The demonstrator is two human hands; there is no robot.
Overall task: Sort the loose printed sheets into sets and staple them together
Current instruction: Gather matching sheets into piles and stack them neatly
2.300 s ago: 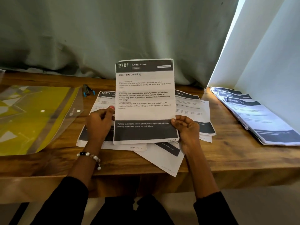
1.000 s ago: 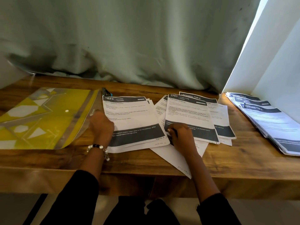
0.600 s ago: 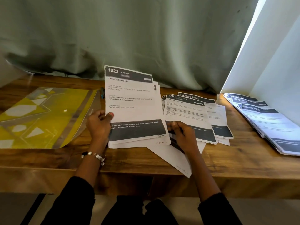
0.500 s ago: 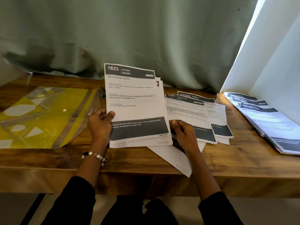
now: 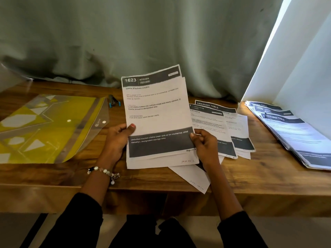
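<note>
Head view: left hand [image 5: 117,138] and right hand [image 5: 203,144] both grip the white printed "1623 Kitchen" sheets [image 5: 155,115], raised over the wooden bench [image 5: 250,176]. Sorting is unfinished; the blue-tipped stapler [image 5: 113,102] lies untouched, far left.

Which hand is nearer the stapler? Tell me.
Left. The left hand grips the 1623 sheets' left edge, just below and right of the stapler. The right hand holds their right edge, farther across the desk.
</note>
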